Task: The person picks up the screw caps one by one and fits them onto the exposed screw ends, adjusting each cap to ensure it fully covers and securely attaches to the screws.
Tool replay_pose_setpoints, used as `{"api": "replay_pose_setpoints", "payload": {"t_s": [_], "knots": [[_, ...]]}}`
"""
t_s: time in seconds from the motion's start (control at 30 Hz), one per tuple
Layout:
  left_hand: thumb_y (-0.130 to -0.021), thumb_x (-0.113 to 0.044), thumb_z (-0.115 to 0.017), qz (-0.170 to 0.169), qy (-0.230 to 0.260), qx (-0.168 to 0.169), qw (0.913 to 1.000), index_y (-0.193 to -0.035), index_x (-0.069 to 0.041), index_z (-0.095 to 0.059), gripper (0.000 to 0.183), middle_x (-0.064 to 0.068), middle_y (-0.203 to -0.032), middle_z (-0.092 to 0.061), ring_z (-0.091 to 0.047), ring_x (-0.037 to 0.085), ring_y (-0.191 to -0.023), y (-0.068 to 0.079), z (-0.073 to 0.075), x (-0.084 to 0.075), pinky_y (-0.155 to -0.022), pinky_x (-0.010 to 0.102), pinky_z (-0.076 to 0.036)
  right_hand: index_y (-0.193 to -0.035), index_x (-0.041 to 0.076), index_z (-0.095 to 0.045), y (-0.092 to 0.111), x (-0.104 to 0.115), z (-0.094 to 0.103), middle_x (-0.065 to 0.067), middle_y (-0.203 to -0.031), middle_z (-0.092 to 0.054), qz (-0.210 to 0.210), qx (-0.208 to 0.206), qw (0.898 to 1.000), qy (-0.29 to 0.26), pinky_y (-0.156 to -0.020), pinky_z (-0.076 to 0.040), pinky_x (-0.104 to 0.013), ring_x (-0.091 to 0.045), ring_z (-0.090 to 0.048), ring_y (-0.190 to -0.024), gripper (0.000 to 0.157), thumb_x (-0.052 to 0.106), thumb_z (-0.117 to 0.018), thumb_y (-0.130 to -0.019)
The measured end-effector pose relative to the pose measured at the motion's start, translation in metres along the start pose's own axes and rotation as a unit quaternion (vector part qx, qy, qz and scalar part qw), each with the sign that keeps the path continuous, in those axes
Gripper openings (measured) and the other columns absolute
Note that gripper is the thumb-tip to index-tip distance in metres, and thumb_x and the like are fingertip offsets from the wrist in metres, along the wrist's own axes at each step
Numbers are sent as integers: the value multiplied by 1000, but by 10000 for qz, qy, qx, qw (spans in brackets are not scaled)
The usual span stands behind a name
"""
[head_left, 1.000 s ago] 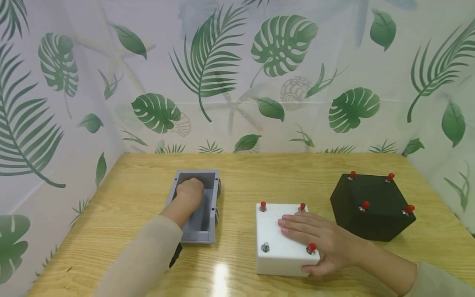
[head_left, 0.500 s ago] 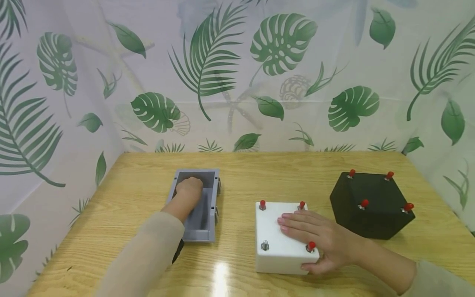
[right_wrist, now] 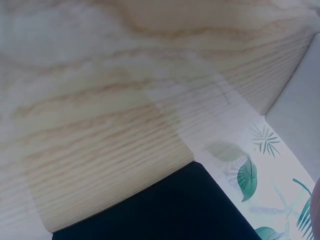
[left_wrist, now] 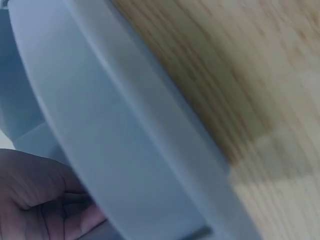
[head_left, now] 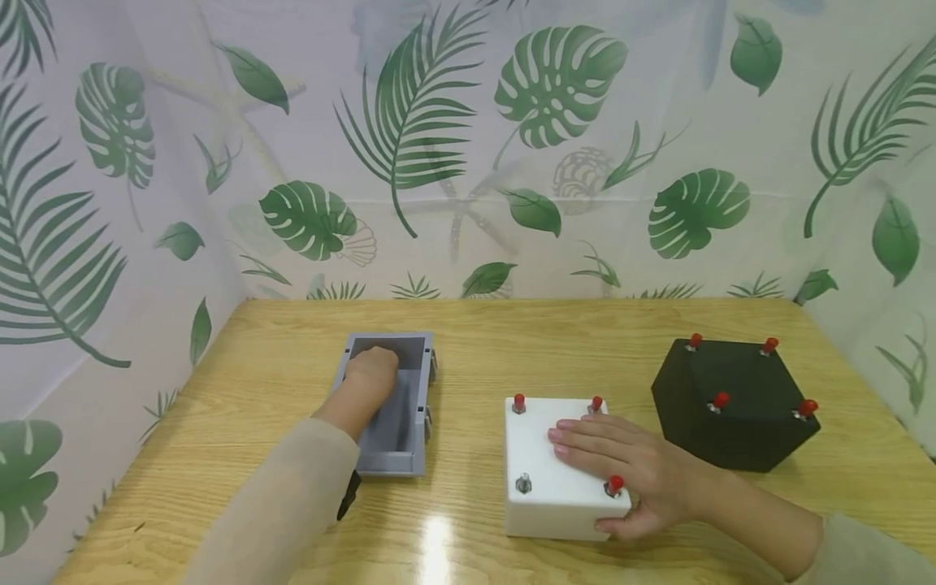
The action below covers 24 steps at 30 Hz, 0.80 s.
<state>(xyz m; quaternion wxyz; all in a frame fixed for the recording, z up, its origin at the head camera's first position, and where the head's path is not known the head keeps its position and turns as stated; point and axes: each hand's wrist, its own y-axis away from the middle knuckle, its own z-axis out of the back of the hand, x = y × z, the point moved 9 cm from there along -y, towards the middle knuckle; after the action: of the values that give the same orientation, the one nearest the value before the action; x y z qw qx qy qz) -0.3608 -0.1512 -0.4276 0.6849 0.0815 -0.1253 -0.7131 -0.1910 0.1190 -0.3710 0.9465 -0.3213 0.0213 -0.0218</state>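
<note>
My left hand (head_left: 371,379) reaches down into a grey plastic bin (head_left: 391,465). In the left wrist view its fingers (left_wrist: 30,192) are curled behind the bin's wall (left_wrist: 115,120); the fingertips are partly hidden, and I cannot see whether they hold anything. My right hand (head_left: 643,467) rests on the right part of a white box (head_left: 537,439), fingers straight across its top and thumb against the front right side. Three posts on this box wear red caps (head_left: 518,404). A bare metal post (head_left: 523,484) stands at its front left corner.
A black box (head_left: 734,406) with red-capped posts at its top corners stands on the wooden table (head_left: 541,349) beyond the right wrist. It also shows low in the right wrist view. Leaf-patterned cloth (head_left: 453,162) hangs behind the table and along the sides.
The left hand shifts very slightly inside the bin. Right hand, white box and black box keep their places.
</note>
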Motion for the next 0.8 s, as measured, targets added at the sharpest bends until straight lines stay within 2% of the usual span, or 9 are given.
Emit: {"api": "replay_pose_setpoints", "payload": {"t_s": [0.1, 0.23, 0.5, 0.8], "knots": [[-96, -4, -49, 115, -41, 95, 9999, -110, -1, -66, 22, 17, -113, -65, -65, 29, -96, -2, -5, 1, -78, 46, -56, -124, -10, -54, -1, 1, 1, -24, -130, -55, 68, -24, 10000, 10, -115, -26, -33, -31, -49, -124, 68, 45, -61, -85], [-96, -6, -51, 176, -224, 2, 9996, -109, -3, -67, 21, 15, -113, -65, -65, 28, -99, -5, -8, 2, -78, 45, -56, -123, -10, -55, -2, 2, 1, -24, -128, -56, 102, -49, 9999, 57, -115, -27, -33, -31, -51, -122, 67, 45, -61, -85], [-95, -4, -53, 51, -248, -140, 9996, -105, -2, -67, 18, 15, -112, -66, -65, 28, -99, -7, -7, 1, -77, 46, -56, -124, -9, -55, -2, 1, 1, -23, -130, -55, 23, -3, 10000, 63, -115, -27, -32, -31, -50, -123, 68, 45, -62, -84], [-92, 0, -55, -392, 95, -838, 9957, -96, 1, -66, 12, 19, -102, -67, -66, 32, -94, -4, 0, 1, -73, 45, -58, -124, -8, -55, -2, 1, 1, -22, -130, -55, -5, -13, 10000, 50, -115, -26, -33, -31, -50, -123, 67, 45, -63, -84]]}}
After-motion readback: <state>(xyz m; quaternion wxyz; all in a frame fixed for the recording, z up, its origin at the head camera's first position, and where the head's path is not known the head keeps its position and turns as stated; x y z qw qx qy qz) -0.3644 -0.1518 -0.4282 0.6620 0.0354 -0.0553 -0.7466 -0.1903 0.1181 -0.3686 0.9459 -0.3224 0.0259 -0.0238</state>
